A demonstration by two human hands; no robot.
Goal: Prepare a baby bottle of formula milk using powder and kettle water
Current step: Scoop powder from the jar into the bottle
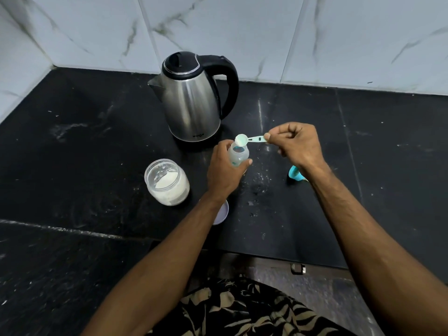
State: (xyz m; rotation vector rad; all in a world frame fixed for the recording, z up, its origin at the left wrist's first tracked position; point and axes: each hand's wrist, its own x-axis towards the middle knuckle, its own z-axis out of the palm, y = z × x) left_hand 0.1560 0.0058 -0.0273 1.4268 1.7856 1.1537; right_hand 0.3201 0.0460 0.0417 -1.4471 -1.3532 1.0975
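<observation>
My left hand (224,169) grips a clear baby bottle (238,155) that stands open on the black counter (84,141). My right hand (297,145) pinches the handle of a pale green scoop (244,139), whose bowl holds white powder right above the bottle's mouth. An open glass jar of formula powder (167,181) stands to the left of the bottle. The steel kettle (191,98) with a black lid and handle stands behind them, lid shut.
A pale lilac jar lid (221,213) lies under my left forearm. A teal bottle cap piece (296,174) sits partly hidden behind my right wrist. Marble-tiled walls (339,32) close the back and left. The counter's front edge runs near my body.
</observation>
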